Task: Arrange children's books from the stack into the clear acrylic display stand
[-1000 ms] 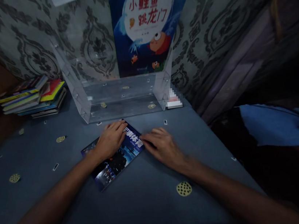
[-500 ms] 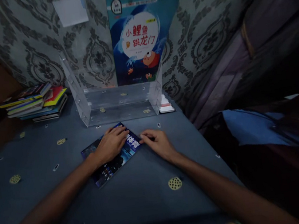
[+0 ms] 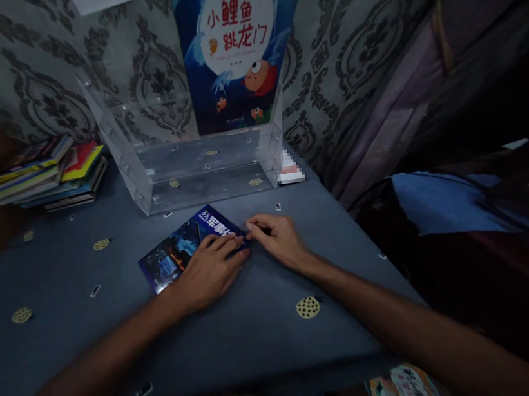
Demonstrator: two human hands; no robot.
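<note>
A dark blue book (image 3: 169,253) with white Chinese lettering lies slantwise on the table. Across its lower right part rests my left hand (image 3: 215,266), palm down and fingers stretched out, covering some of the title. My right hand (image 3: 277,238) is at the book's right edge, thumb and forefinger closed in a pinch there. How much of the edge lies between the fingertips is hard to see.
A clear acrylic stand (image 3: 206,196) is behind the book, with a blue picture book (image 3: 236,98) upright at its back. At the left, several books form a stack (image 3: 47,178). The patterned tablecloth (image 3: 245,350) ends at the right beside a dark area with a blue cloth (image 3: 436,204).
My left hand has slid right and toward me over the book, uncovering its upper left part. My right hand keeps its pinch at the edge. The view has tilted down slightly.
</note>
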